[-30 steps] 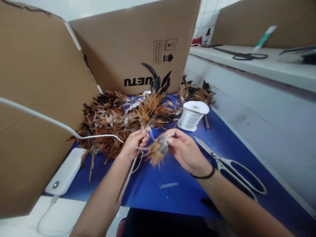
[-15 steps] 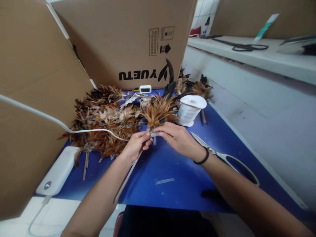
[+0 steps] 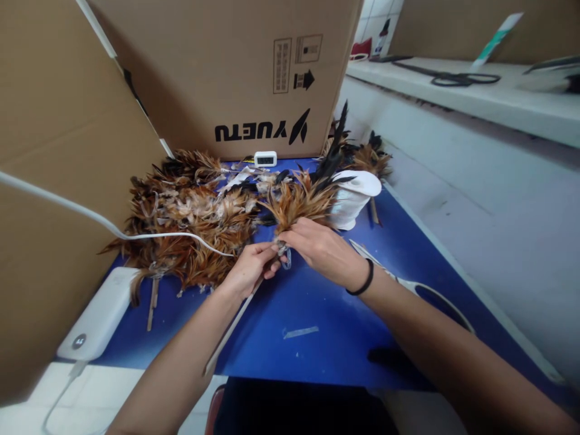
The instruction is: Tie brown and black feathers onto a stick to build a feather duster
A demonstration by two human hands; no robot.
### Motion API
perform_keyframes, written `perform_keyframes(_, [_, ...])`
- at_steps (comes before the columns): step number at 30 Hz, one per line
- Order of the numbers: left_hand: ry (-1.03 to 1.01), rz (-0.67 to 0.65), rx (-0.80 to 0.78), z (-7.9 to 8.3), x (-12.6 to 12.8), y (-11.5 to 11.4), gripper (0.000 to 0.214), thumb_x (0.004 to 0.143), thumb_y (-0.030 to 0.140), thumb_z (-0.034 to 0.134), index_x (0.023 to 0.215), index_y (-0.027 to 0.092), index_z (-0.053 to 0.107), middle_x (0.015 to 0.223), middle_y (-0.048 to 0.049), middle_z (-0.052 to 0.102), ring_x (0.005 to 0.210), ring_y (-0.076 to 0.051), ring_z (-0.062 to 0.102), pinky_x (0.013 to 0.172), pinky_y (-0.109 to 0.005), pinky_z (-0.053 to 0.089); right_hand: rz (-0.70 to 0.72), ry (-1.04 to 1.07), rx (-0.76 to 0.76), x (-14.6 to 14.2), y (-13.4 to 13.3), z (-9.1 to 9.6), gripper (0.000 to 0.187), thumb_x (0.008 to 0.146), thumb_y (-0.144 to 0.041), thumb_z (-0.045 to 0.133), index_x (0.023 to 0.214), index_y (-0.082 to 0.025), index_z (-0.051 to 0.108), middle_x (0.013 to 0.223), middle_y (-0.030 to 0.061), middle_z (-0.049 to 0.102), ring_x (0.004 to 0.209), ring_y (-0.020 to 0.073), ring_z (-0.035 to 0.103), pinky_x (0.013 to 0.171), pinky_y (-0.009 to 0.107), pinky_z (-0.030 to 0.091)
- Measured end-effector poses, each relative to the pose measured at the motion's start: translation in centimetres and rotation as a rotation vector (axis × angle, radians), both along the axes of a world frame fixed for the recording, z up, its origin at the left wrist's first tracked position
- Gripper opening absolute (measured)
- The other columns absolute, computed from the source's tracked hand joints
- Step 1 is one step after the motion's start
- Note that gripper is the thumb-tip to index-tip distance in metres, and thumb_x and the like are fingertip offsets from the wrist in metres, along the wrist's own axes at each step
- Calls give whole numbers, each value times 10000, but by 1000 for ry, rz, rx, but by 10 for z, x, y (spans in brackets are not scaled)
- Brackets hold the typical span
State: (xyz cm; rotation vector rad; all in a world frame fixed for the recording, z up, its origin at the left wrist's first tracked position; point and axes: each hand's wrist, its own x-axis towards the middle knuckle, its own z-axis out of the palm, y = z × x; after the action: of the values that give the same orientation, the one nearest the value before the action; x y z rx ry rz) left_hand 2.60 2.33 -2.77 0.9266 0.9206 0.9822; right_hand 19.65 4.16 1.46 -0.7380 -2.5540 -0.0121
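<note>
Stick (image 3: 230,331) pinched in my left hand (image 3: 254,263); feather bundle (image 3: 299,202) slants away beyond, its base pinched by my right hand (image 3: 321,246).

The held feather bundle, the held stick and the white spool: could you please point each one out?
Feather bundle (image 3: 299,202), head view: middle of its brown feathers.
Stick (image 3: 234,327), head view: along its bare shaft.
White spool (image 3: 348,210), head view: its wound side, below the top rim.

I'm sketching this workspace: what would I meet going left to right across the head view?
White power bank → heap of feathers → left hand → right hand → white spool → black scissors.
</note>
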Motion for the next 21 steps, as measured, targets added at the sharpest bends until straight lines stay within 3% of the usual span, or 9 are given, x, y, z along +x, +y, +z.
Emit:
perform_keyframes(7, [76,-46,65,-4,-2,-1,339,736,415,665,690,83,621,501,20,443,415,-29,339,390,-188,191,-8,-19,2,-3,0,-5,283,951,-171,326,956,-117,604,821,93,598,819,192,483,753,323,435])
perform_keyframes(16, [221,-12,89,-8,2,-2,370,697,448,687,623,108,563,466,35,428,385,-31,331,364,-183,182,-31,13,6,-6,4,-13,244,936,-168,382,937,-122,621,809,83,625,788,185,501,734,313,429])
perform_keyframes(21, [118,-49,59,-7,2,-2,362,707,437,682,633,104,559,450,50,393,379,-21,295,377,-183,154,-144,334,4,1,-5,4,216,920,-206,451,1065,-161,605,935,83,674,902,196,575,822,366,430])
